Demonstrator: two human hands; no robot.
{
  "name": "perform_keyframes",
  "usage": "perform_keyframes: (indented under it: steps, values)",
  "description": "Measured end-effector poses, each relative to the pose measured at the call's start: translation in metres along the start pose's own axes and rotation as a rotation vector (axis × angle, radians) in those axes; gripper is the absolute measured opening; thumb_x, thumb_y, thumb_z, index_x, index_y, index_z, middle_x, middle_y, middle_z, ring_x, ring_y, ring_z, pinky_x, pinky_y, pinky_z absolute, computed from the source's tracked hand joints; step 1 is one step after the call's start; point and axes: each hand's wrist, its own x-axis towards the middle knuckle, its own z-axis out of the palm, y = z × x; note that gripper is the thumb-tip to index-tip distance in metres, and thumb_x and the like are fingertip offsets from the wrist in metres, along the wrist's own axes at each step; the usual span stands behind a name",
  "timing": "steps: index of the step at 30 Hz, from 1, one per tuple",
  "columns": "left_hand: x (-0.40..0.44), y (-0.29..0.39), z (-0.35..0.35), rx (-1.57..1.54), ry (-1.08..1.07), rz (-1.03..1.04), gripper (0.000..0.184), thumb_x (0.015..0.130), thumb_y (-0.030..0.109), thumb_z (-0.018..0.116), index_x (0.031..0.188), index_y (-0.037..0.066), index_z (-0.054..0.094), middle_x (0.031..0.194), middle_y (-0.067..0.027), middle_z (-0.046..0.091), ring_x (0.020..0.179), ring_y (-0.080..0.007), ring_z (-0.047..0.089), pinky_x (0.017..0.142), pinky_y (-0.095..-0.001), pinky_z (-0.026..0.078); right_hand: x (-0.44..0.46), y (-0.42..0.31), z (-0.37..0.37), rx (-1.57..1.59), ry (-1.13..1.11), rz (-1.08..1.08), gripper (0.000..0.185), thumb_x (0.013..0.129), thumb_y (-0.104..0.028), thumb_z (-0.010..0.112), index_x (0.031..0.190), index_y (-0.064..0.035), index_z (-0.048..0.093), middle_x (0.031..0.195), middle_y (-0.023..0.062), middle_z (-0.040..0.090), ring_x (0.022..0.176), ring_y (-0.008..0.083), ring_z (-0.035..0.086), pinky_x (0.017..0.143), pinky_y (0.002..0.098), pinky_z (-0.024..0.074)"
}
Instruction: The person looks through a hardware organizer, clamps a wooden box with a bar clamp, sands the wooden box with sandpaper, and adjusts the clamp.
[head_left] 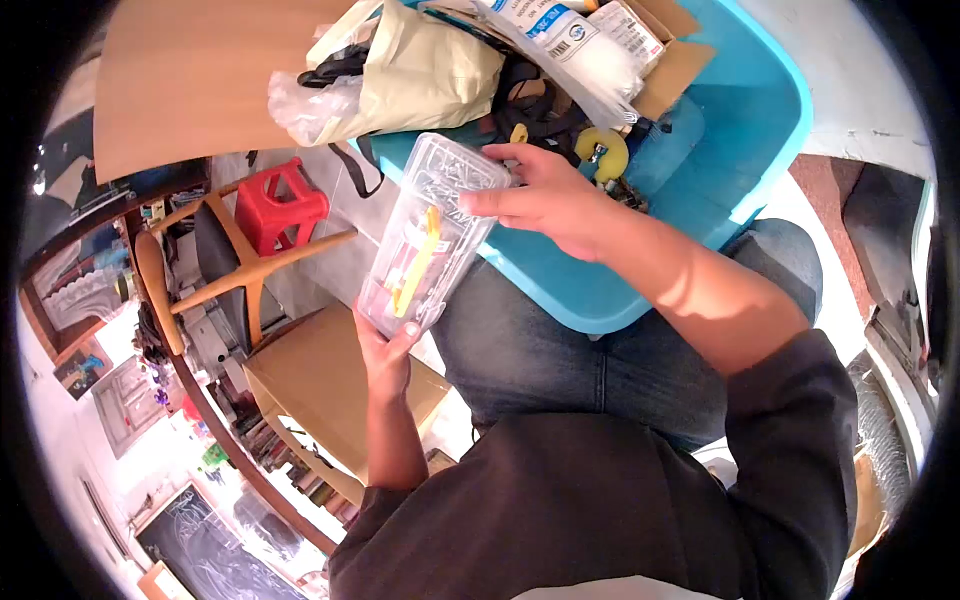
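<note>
Between my two hands is a long clear plastic case (403,238), tilted, with a yellow strip-like item (418,262) showing inside it. My left hand (387,345) grips its lower end, thumb on top. At the upper right side, my right hand (545,200) has its fingers closed on the case's edge. Just beyond the case is a large blue plastic tub (545,290), partly under my right forearm. Inside the tub lie a yellow disc-shaped item (602,152) and dark tangled things that I cannot make out.
A cream plastic bag (430,75) rests over the tub's far left rim. Beside it are a white labelled packet (590,55) and an open cardboard box (682,70). To the left are a red stool (282,207), a wooden chair (235,255) and a cardboard box (335,375).
</note>
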Motion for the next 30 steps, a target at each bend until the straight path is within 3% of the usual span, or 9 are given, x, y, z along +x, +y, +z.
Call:
perform_keyframes:
  steps: [7, 8, 14, 16, 21, 22, 25, 28, 30]
  values:
    - [0.002, 0.009, 0.008, 0.205, 0.049, 0.101, 0.109, 0.073, 0.026, 0.100, 0.153, -0.004, 0.031, 0.141, -0.0206, 0.054, 0.131, -0.0298, 0.058, 0.114, -0.0445, 0.048, 0.007, 0.030, 0.011, -0.211, 0.048, -0.345, 0.098, 0.083, -0.021, 0.094, 0.159, 0.0079, 0.039, 0.138, 0.0162, 0.065, 0.119, 0.0197, 0.068, 0.100, 0.0334, 0.0574]
    - [0.000, 0.016, 0.016, 0.244, 0.067, 0.101, 0.108, 0.073, 0.024, 0.101, 0.152, -0.004, 0.032, 0.140, -0.0203, 0.055, 0.129, -0.0291, 0.059, 0.112, -0.0436, 0.049, 0.003, 0.028, 0.014, -0.082, 0.048, -0.317, 0.105, 0.075, -0.032, 0.099, 0.153, 0.0130, 0.045, 0.136, 0.0207, 0.066, 0.124, 0.0235, 0.065, 0.107, 0.0359, 0.0537]
    - [-0.006, 0.030, 0.024, 0.293, 0.120, 0.104, 0.106, 0.073, 0.026, 0.101, 0.153, -0.002, 0.037, 0.135, -0.0206, 0.057, 0.126, -0.0319, 0.061, 0.110, -0.0452, 0.050, 0.006, 0.024, 0.018, -0.028, -0.002, -0.335, 0.096, 0.080, -0.022, 0.096, 0.152, 0.0145, 0.044, 0.138, 0.0199, 0.066, 0.121, 0.0209, 0.067, 0.104, 0.0345, 0.0550]
    - [-0.005, 0.049, 0.025, 1.140, 0.140, 0.411, 0.104, 0.069, 0.030, 0.102, 0.151, -0.002, 0.046, 0.135, -0.0215, 0.057, 0.126, -0.0377, 0.060, 0.110, -0.0480, 0.049, 0.009, 0.026, 0.017, -0.050, 0.000, -0.325, 0.095, 0.081, -0.021, 0.096, 0.152, 0.0142, 0.044, 0.137, 0.0192, 0.067, 0.121, 0.0205, 0.067, 0.104, 0.0342, 0.0553]
    - [0.009, 0.032, 0.032, 0.958, 0.108, 0.340, 0.103, 0.067, 0.034, 0.102, 0.150, -0.002, 0.051, 0.144, -0.0206, 0.050, 0.132, -0.0396, 0.054, 0.109, -0.0480, 0.049, 0.010, 0.033, 0.021, -0.121, 0.024, -0.394, 0.095, 0.085, -0.020, 0.092, 0.159, 0.0073, 0.039, 0.135, 0.0142, 0.067, 0.114, 0.0210, 0.070, 0.099, 0.0345, 0.0588]
    - [0.007, 0.033, 0.038, 0.995, 0.136, 0.326, 0.107, 0.066, 0.028, 0.102, 0.154, 0.000, 0.048, 0.140, -0.0205, 0.052, 0.126, -0.0398, 0.058, 0.112, -0.0481, 0.048, 0.015, 0.042, 0.020, -0.166, 0.065, -0.399, 0.097, 0.083, -0.023, 0.093, 0.158, 0.0079, 0.040, 0.135, 0.0151, 0.067, 0.115, 0.0210, 0.069, 0.099, 0.0345, 0.0581]
    - [0.007, 0.027, 0.044, 1.179, 0.173, 0.415, 0.113, 0.067, 0.021, 0.101, 0.161, 0.005, 0.041, 0.153, -0.0251, 0.047, 0.141, -0.0452, 0.047, 0.121, -0.0512, 0.039, 0.015, 0.044, 0.023, -0.481, 0.260, -0.418, 0.102, 0.077, -0.032, 0.096, 0.155, 0.0088, 0.046, 0.133, 0.0194, 0.066, 0.114, 0.0222, 0.067, 0.096, 0.0355, 0.0568]
    - [0.010, 0.038, 0.046, 1.234, 0.098, 0.389, 0.117, 0.067, 0.019, 0.100, 0.164, 0.004, 0.036, 0.159, -0.0260, 0.039, 0.143, -0.0434, 0.044, 0.121, -0.0506, 0.040, 0.011, 0.041, 0.030, -0.481, 0.350, -0.400, 0.106, 0.069, -0.045, 0.097, 0.152, 0.0029, 0.052, 0.133, 0.0235, 0.061, 0.112, 0.0300, 0.066, 0.096, 0.0396, 0.0552]
    - [0.012, 0.049, 0.034, 0.982, -0.071, 0.279, 0.125, 0.065, 0.013, 0.097, 0.168, 0.004, 0.027, 0.161, -0.0244, 0.038, 0.147, -0.0402, 0.044, 0.123, -0.0492, 0.038, 0.006, 0.037, 0.031, -0.419, 0.352, -0.392, 0.103, 0.069, -0.048, 0.096, 0.150, 0.0010, 0.055, 0.133, 0.0258, 0.061, 0.119, 0.0355, 0.065, 0.102, 0.0428, 0.0526]
